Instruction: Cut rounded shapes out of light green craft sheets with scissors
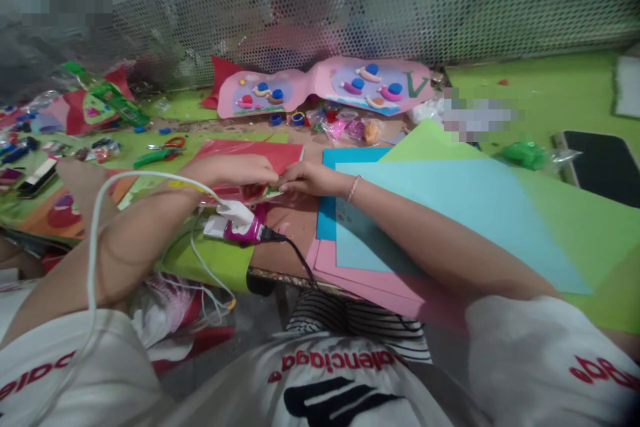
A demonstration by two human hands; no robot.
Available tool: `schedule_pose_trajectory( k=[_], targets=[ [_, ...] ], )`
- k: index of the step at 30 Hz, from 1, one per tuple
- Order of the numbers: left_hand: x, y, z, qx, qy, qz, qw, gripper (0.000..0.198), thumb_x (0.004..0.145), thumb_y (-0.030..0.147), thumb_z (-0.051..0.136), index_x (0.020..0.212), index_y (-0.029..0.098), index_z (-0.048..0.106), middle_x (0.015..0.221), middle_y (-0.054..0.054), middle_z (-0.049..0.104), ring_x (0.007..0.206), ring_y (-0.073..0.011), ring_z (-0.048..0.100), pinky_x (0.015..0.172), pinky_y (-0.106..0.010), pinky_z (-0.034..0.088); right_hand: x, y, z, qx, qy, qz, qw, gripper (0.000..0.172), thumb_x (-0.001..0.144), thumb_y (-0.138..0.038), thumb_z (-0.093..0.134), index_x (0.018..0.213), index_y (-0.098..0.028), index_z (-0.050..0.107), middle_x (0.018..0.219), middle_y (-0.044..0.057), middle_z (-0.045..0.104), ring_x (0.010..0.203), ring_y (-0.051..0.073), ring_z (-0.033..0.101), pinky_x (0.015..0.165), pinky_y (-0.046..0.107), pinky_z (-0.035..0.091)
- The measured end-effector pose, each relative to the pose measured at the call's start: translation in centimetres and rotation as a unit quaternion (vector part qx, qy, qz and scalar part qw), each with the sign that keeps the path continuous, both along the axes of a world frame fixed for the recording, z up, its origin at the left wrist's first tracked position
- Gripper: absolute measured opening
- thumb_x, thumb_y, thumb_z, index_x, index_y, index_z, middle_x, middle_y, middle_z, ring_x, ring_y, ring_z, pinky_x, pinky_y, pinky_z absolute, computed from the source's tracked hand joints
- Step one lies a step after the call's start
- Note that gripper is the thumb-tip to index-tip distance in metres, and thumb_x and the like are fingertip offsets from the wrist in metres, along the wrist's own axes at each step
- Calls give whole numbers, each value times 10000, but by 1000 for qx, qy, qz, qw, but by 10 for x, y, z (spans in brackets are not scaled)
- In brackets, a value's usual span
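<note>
My left hand point(235, 170) and my right hand point(307, 179) meet at the table's middle. Both pinch a small red and green craft piece point(260, 192) between their fingertips, just in front of a red sheet of paper point(250, 150). A beaded bracelet point(353, 188) sits on my right wrist. My right forearm lies across stacked light blue point(450, 213), pink point(360, 280) and green point(575, 213) sheets. A pink and white power plug point(237, 225) with white and black cables lies below my left hand.
A pink craft board with clay snails point(325, 87) leans at the back by a perforated metal wall point(400, 7). Scissors point(160, 150), beads and small bags clutter the left side. A dark phone point(603, 163) lies at the right.
</note>
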State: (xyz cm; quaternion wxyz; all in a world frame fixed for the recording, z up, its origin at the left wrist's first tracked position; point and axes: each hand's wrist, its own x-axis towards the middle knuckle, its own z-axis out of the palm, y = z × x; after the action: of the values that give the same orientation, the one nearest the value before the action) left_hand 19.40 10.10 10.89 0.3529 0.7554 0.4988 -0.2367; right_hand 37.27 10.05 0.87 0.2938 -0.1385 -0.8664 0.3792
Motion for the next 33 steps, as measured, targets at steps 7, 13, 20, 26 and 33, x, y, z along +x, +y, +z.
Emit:
schedule_pose_trajectory(
  k=[7,13,20,26,33],
  targets=[
    [4,-3,4,-1,10,10,1000,222,720,299,450,591,166,572,575,-57,613,540,-162,606,514,-234,472,0,-1,0,6,-2,1,1000,172,908,-188,593,967,-113,736,900,97,706,784,136,624,739,239,463],
    [2,-2,1,4,2,4,1000,218,728,292,450,595,162,564,565,-47,609,528,-145,583,518,-228,452,-1,1,-3,-1,1,-2,1000,167,908,-187,590,960,-100,722,913,105,706,815,147,638,741,242,468],
    [1,-1,1,-4,2,5,1000,217,733,294,442,614,161,564,569,-49,610,527,-152,589,525,-239,460,-2,-5,2,66,-18,-25,997,183,933,-179,542,977,-84,692,894,109,683,787,149,610,722,252,446],
    [-1,1,0,17,-1,-2,1000,216,719,315,456,635,168,591,583,-49,608,544,-163,598,539,-249,472,-2,-15,8,151,-46,-25,987,232,973,-158,439,1037,-89,652,963,130,649,823,153,582,720,254,423],
    [1,0,2,6,0,-1,1000,227,729,323,456,615,164,571,571,-54,609,526,-159,594,523,-241,467,-1,-11,6,90,-12,12,996,311,1001,-319,436,1007,-100,657,937,107,636,819,144,567,727,251,424]
  ],
)
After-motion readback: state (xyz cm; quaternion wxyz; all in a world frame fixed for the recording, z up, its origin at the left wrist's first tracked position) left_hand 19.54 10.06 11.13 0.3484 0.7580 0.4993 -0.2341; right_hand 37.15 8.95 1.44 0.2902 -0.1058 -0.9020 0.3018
